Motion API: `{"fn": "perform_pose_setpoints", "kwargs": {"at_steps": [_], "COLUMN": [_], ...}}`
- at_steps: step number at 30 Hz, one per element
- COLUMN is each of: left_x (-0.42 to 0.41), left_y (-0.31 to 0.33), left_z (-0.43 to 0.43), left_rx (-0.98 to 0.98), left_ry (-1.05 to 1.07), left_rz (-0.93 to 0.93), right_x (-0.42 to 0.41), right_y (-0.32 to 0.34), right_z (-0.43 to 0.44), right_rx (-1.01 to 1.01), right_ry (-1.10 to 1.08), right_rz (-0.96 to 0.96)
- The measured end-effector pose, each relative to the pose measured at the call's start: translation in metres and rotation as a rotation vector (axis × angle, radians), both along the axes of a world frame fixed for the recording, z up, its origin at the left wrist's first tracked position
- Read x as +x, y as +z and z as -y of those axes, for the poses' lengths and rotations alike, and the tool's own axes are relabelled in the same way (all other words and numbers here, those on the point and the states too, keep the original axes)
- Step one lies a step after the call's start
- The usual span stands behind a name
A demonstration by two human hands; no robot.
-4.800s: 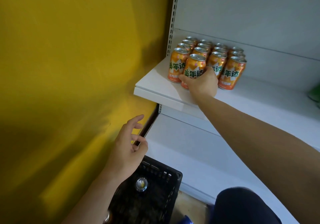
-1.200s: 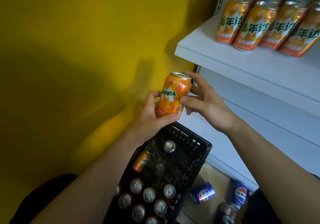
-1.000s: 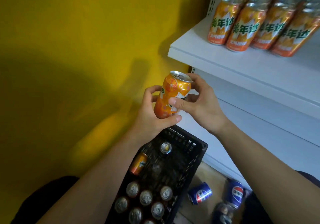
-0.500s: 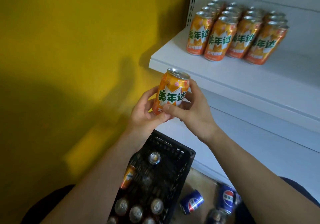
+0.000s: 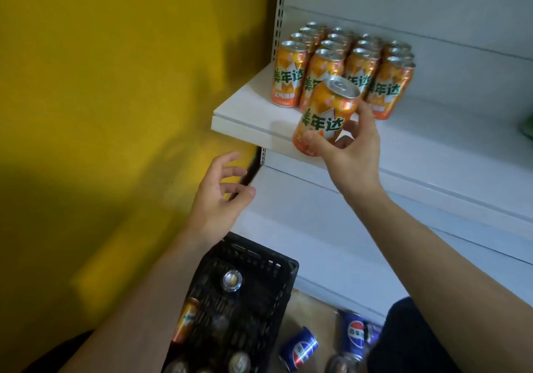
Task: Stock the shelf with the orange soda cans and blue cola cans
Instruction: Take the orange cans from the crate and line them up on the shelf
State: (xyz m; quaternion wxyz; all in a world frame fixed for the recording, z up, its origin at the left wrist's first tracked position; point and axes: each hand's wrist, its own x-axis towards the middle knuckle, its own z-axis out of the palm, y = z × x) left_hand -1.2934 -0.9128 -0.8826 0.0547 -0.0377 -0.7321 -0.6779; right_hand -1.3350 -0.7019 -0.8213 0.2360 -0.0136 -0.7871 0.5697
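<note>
My right hand (image 5: 350,147) grips an orange soda can (image 5: 324,113), tilted, just in front of the white shelf's (image 5: 432,147) front edge. Behind it on the shelf stand several orange soda cans (image 5: 341,64) in rows against the left upright. My left hand (image 5: 219,196) hangs lower left with relaxed fingers and holds nothing, above a black crate (image 5: 253,269). The crate holds several cans seen from above and one orange can (image 5: 186,319) lying on its side. Blue cola cans (image 5: 298,348) lie on the floor to the right of the crate.
A yellow wall (image 5: 115,113) fills the left. A lower white shelf (image 5: 331,245) runs under the stocked one. A green object (image 5: 527,126) shows at the right edge of the shelf. My dark-clothed knee (image 5: 412,341) is at the bottom right beside the blue cans.
My left hand has let go of the orange can and dropped down to the left. My right hand alone has carried the can up and right to the shelf's front edge.
</note>
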Motion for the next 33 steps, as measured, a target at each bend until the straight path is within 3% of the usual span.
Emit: {"fn": "perform_pose_setpoints", "kwargs": {"at_steps": [6, 22, 28, 33], "left_x": [0.007, 0.008, 0.011, 0.023], "left_y": [-0.001, -0.014, -0.016, -0.005], "left_z": [0.003, 0.015, 0.023, 0.028], "left_rx": [-0.071, -0.273, -0.315, -0.326], "left_ry": [-0.063, -0.115, -0.122, -0.09], "left_rz": [0.049, 0.049, 0.033, -0.067], "right_x": [-0.049, -0.093, -0.081, -0.024], "right_y": [0.017, 0.008, 0.012, 0.003], "right_z": [-0.049, -0.066, -0.062, -0.024], "right_rx": [0.199, 0.293, 0.23, 0.191], "right_ry": [-0.125, -0.18, -0.195, -0.233], "right_rz": [0.107, 0.152, 0.202, 0.089]}}
